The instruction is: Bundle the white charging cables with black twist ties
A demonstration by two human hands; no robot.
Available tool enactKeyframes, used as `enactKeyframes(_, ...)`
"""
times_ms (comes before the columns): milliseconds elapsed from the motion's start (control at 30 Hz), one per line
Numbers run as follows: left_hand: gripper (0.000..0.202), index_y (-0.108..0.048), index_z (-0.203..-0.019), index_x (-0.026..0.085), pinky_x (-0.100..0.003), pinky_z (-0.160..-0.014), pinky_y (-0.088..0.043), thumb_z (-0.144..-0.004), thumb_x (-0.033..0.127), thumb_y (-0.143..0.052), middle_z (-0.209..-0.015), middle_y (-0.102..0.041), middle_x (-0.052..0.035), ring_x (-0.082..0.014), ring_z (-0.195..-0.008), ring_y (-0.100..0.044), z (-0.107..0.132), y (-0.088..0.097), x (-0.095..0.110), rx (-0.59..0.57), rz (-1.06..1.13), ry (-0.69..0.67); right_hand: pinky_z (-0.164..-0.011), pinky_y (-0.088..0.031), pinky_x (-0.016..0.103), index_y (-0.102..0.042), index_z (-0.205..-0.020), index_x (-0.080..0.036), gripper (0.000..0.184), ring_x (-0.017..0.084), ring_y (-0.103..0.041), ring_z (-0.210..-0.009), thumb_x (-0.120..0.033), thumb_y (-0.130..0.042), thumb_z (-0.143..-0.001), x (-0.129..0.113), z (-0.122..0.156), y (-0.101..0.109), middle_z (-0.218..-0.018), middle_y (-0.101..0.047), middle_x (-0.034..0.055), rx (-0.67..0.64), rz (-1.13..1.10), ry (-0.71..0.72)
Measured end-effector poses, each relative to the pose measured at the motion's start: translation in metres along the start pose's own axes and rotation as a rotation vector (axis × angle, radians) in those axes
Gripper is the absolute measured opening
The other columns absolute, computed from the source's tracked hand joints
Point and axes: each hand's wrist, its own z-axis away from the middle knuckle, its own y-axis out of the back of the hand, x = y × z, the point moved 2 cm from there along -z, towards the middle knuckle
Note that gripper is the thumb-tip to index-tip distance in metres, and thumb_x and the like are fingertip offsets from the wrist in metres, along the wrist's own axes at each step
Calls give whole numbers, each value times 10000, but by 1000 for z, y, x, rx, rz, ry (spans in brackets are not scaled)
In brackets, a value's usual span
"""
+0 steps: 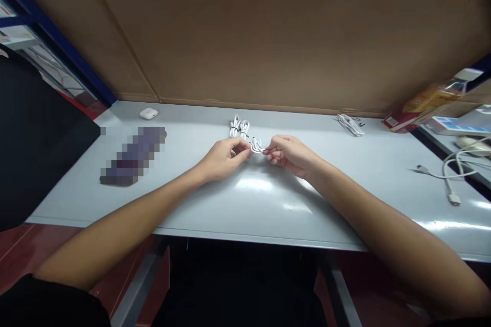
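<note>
A small coiled white cable [255, 145] is stretched between my two hands, just above the middle of the table. My left hand [227, 157] pinches its left end between thumb and forefinger. From the other side my right hand [286, 153] grips the right end with its fingertips. Right behind my left hand lie two more bundled white cables, the left bundle [235, 125] and the right bundle [244, 129], each with a dark tie round it. My left fingers partly cover the lower ends of these bundles.
A blurred-out phone-like object [134, 156] and a white earbud case [149, 113] lie at the left. Another white cable coil [350, 125] rests at the back right, near a leaning bottle [425, 104]. A loose white cable [437, 176] trails over the right edge. Cardboard [245, 36] walls the back.
</note>
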Motion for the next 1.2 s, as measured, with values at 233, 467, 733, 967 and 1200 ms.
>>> enactKeyframes(233, 165, -729, -860, 184, -258, -614, -428, -877, 322, -640, -795, -699, -15, -142, -688, -590, 4, -1, 4, -110, -26, -86, -529, -415, 259, -560, -718, -214, 113, 135, -567, -572, -132, -631, -686, -27, 19, 14, -633, -589, -19, -90, 552, 209)
enactKeyframes(467, 148, -698, -806, 187, -258, -608, -410, -883, 261, -594, -727, -664, 9, -131, -648, -562, 6, -4, 9, -121, -123, -150, -646, -489, 302, -678, -817, -187, 102, 166, -631, -704, -259, -722, -759, -38, 2, 72, -840, -717, 67, 179, 661, 242)
enactKeyframes(733, 151, -707, -825, 198, -274, -647, -431, -886, 263, -585, -787, -693, 2, -146, -693, -587, 6, -3, 9, -79, -178, -161, -682, -484, 364, -714, -869, -229, 150, 235, -650, -804, -348, -737, -780, -25, -18, 100, -972, -738, 78, 462, 962, 297)
enactKeyframes(967, 196, -724, -855, 197, -285, -645, -434, -911, 310, -573, -801, -702, -11, -156, -702, -594, 3, -2, 3, 54, -161, -117, -860, -486, 393, -689, -1087, -193, 229, 267, -617, -1016, -322, -612, -914, -12, 5, 12, -1123, -680, 124, 161, 1079, 885)
enactKeyframes(1200, 187, -724, -854, 194, -285, -649, -436, -901, 311, -586, -816, -710, -13, -158, -705, -594, 1, -2, 0, 80, -166, -96, -594, -362, 335, -630, -710, -184, 125, 189, -518, -670, -125, -582, -809, -6, 20, -10, -854, -600, 107, 54, 1482, 643)
